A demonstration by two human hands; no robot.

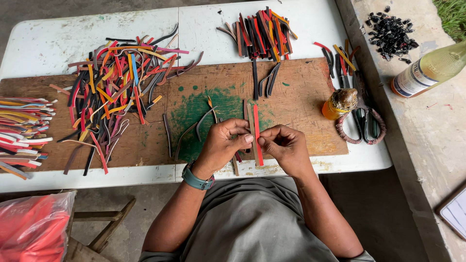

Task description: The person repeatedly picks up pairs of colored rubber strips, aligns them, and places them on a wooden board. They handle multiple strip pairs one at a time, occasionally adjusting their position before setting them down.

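Note:
My left hand (pixel 221 145) and my right hand (pixel 286 145) meet over the front edge of a wooden board (pixel 301 97). Together they pinch a red strip (pixel 257 131) pressed against a tan strip, both held upright between the fingertips. My left wrist wears a teal watch (pixel 196 179). A few loose dark strips (pixel 170 133) lie on the board just left of my hands, over a green paint stain.
A big heap of coloured strips (pixel 116 82) lies at the left, stacked strips (pixel 22 131) at the far left edge, another bundle (pixel 259 34) at the back. A small yellow jar (pixel 340 103), scissors (pixel 361 121), a bottle (pixel 429 70) and black bits (pixel 391 34) sit at right. A red bag (pixel 34 228) hangs lower left.

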